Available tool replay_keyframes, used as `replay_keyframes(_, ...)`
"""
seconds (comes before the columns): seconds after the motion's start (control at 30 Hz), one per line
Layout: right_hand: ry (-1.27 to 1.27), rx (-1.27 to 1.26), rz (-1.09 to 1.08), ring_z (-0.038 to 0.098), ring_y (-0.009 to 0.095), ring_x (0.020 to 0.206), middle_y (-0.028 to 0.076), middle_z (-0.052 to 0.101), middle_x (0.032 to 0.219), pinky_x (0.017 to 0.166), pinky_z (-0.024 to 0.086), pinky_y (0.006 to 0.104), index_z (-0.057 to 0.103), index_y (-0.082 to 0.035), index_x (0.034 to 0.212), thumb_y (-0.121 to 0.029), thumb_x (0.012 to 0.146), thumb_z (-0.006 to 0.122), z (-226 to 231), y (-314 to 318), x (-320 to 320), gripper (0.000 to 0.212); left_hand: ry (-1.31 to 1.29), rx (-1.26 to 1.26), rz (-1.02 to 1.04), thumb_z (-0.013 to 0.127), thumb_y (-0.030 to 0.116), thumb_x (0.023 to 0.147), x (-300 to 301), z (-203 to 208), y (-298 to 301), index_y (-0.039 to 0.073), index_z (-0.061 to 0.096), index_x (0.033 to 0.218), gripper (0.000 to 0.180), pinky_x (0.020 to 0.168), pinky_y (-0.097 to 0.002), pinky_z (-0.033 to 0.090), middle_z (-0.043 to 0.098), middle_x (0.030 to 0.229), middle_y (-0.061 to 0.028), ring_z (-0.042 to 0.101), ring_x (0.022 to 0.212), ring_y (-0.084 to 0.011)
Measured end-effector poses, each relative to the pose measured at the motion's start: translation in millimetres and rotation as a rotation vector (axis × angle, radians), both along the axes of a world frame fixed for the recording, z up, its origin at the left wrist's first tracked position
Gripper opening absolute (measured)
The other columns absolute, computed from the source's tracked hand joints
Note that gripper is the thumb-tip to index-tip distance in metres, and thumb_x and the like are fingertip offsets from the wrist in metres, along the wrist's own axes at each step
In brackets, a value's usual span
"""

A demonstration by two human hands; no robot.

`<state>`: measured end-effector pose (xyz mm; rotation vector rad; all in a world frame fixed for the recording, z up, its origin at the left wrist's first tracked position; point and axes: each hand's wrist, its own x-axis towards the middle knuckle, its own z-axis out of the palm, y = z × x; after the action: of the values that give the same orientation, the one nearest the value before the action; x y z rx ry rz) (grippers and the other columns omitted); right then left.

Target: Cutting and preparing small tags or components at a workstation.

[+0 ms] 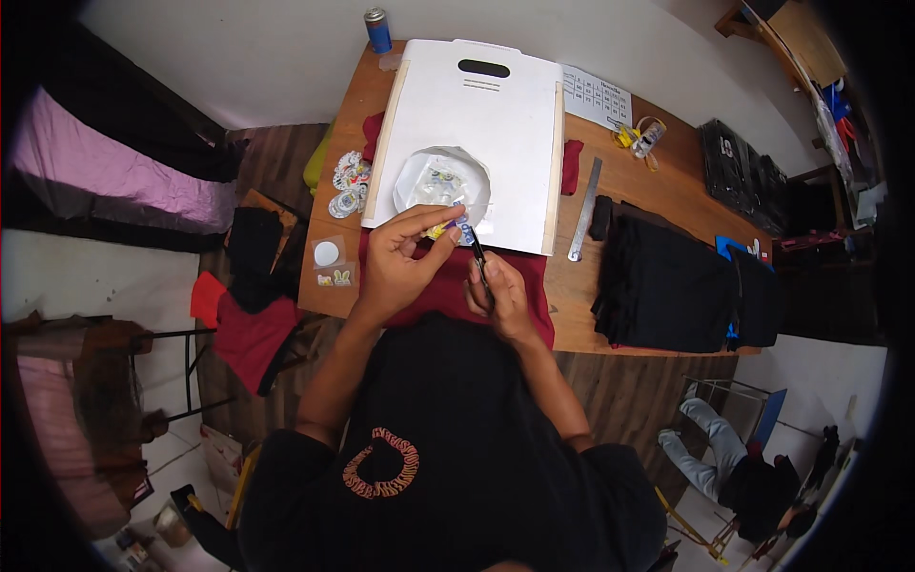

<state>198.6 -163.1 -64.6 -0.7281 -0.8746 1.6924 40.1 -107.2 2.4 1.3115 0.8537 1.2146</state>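
Observation:
My left hand [408, 262] pinches a small printed piece [464, 232] of blue, purple and yellow. My right hand [499, 296] is closed round a slim black tool [477, 250] that looks like small scissors. Its tip reaches the edge of the printed piece; whether blades are apart is too small to tell. Beyond my fingers, a white round dish [410, 186] holds several clear and printed scraps. It stands on a white board [515, 124] with a dark handle slot. Dark red cloth [419, 296] lies under the board and below my hands.
Left of the board are several round printed cutouts [349, 186] and clear pieces with a white disc [327, 253]. A metal ruler [585, 210] and folded black cloth [658, 276] lie to the right. A blue can [378, 32] stands behind. Another person [753, 481] is at lower right.

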Motion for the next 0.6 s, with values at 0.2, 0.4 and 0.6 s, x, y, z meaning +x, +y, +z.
replay_keyframes(0.2,0.016,0.019,0.001,0.024,0.006,0.042,-0.004,0.028,0.052,0.041,0.023,0.0218,0.047,-0.005,0.089,-0.031,0.103,0.036,6.5,1.8,-0.3,0.032,0.009,-0.006,0.001,0.06,-0.01,0.086,0.5,2.1,-0.2,-0.007,0.061,0.114,0.029,0.083,-0.0219,0.051,0.061,0.112,-0.0146,0.061,0.098,-0.0137)
replay_keyframes(0.4,0.018,0.0,-0.008,0.024,0.006,0.042,-0.004,0.028,0.052,0.041,0.024,0.0217,0.047,-0.005,0.089,-0.031,0.103,0.036,0.7,0.3,-0.6,0.032,-0.002,-0.02,0.003,0.06,-0.01,0.085,1.4,2.3,0.0,-0.008,0.061,0.114,0.029,0.082,-0.0216,0.051,0.061,0.111,-0.0148,0.061,0.095,-0.0133)
replay_keyframes(0.6,0.012,-0.004,-0.017,0.024,0.006,0.042,-0.004,0.028,0.052,0.041,0.024,0.0218,0.047,-0.005,0.089,-0.03,0.103,0.036,0.3,-0.1,-0.9,0.031,-0.007,-0.034,0.016,0.06,-0.011,0.085,1.0,0.5,-1.4,-0.008,0.061,0.113,0.028,0.082,-0.0223,0.052,0.061,0.111,-0.0153,0.061,0.095,-0.0137)
